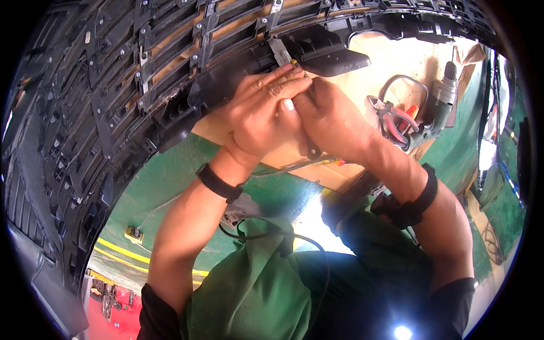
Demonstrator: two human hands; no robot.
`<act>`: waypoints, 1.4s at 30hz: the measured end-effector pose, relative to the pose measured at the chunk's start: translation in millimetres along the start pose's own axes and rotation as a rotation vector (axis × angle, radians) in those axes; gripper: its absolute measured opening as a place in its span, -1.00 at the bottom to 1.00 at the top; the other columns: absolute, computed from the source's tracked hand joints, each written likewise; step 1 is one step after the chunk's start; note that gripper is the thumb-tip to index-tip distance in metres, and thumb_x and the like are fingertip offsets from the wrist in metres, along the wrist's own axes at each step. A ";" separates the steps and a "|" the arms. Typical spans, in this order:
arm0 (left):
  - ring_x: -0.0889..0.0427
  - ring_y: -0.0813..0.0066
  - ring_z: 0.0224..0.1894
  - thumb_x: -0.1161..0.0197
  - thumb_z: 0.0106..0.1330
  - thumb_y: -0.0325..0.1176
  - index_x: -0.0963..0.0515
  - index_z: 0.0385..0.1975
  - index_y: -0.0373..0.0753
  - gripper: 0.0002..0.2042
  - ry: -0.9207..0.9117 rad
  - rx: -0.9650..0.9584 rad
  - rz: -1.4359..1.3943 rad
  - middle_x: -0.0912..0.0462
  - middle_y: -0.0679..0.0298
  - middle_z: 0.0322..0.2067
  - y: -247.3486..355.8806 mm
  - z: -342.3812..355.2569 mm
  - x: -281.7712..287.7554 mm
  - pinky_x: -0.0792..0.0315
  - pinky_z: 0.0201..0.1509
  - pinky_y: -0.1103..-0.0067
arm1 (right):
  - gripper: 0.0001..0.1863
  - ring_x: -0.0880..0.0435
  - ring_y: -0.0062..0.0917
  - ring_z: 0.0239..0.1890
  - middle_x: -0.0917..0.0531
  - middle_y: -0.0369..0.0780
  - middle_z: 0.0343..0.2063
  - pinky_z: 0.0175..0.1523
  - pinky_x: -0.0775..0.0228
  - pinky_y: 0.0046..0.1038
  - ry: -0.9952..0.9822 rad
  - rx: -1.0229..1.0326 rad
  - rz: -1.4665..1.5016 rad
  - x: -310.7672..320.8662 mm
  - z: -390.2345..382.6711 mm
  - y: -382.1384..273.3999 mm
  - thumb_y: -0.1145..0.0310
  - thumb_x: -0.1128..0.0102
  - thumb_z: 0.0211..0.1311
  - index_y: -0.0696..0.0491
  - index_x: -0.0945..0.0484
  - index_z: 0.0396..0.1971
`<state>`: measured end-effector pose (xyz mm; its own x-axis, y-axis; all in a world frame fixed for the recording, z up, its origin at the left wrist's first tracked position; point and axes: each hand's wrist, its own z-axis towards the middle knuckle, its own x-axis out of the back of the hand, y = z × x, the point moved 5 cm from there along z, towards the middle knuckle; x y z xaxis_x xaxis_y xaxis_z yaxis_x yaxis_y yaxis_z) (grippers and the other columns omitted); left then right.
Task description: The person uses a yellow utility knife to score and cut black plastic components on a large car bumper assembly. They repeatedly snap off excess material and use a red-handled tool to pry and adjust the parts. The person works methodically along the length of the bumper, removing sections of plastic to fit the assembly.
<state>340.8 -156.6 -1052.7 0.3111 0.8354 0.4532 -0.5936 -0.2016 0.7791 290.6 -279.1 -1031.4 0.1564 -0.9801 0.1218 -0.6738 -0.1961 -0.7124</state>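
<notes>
My right hand is closed round a slim tool; the fingers hide most of it. Below the palm shows a dark rounded end with a hole, which looks like its handle. A small yellow and dark part shows past the fingertips. My left hand lies against the right one, its fingers pressed together near that yellow part. Just beyond the fingertips, a flat grey metal strip rests at the edge of a large black plastic grille panel. Whether the strip belongs to the tool is hidden.
Cardboard lies on the green floor. To the right are a cordless-looking drill and red-handled pliers. A dark cable crosses my green-clad lap. A yellow plug lies at left.
</notes>
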 end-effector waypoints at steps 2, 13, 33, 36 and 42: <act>-0.79 0.24 0.02 -0.22 0.25 -0.59 -0.75 -0.17 -0.24 -0.77 -0.053 0.050 -0.024 -0.82 0.19 -0.15 4.4 2.1 4.8 -0.60 0.07 0.39 | -0.55 -0.72 -0.45 -0.66 -0.65 -0.07 -0.64 -0.53 -0.57 -0.44 0.058 0.024 0.028 -2.6 -1.2 1.5 0.17 0.00 0.56 0.37 -0.46 -0.24; -0.60 -0.02 0.24 -0.49 0.22 -0.42 -0.52 0.16 -0.31 -0.50 -0.199 0.220 0.336 -0.65 0.01 0.15 7.2 -18.2 39.5 -0.47 0.31 0.25 | -0.57 -0.70 -0.47 -0.66 -0.64 -0.14 -0.59 -0.55 -0.54 -0.45 0.136 -0.276 0.227 -14.1 -4.3 -5.5 0.17 -0.04 0.57 0.33 -0.41 -0.22; -0.19 -0.08 0.43 -0.53 -0.17 0.45 -0.66 -0.15 -0.22 -0.17 -0.503 0.254 0.119 -0.36 0.07 0.29 11.7 -6.8 26.1 -0.03 0.42 0.02 | -0.64 -0.72 -0.42 -0.64 -0.66 -0.13 -0.61 -0.51 -0.56 -0.40 0.071 -0.133 0.147 1.6 0.5 -2.3 0.28 -0.02 0.55 0.33 -0.54 -0.26; -0.24 -0.07 0.39 -0.59 -0.22 0.41 -0.65 -0.18 -0.24 -0.18 -0.425 0.264 0.182 -0.39 0.09 0.26 18.5 -9.6 20.9 -0.08 0.42 0.07 | -0.64 -0.72 -0.40 -0.62 -0.65 -0.13 -0.61 -0.51 -0.56 -0.40 0.076 -0.140 0.149 2.5 1.0 0.6 0.28 -0.04 0.55 0.33 -0.54 -0.28; -0.34 -0.03 0.31 -0.64 -0.19 0.28 -0.64 -0.27 -0.25 -0.29 -0.344 0.229 0.202 -0.42 0.11 0.23 21.1 -9.7 17.8 -0.16 0.39 0.13 | -0.64 -0.71 -0.40 -0.61 -0.65 -0.12 -0.61 -0.49 -0.56 -0.39 0.106 -0.146 0.152 4.6 1.5 1.2 0.26 -0.05 0.55 0.33 -0.54 -0.25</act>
<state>326.6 -141.0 -1032.3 0.4575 0.5575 0.6928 -0.4999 -0.4831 0.7188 291.6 -283.8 -1032.7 -0.0264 -0.9949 0.0976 -0.7822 -0.0402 -0.6217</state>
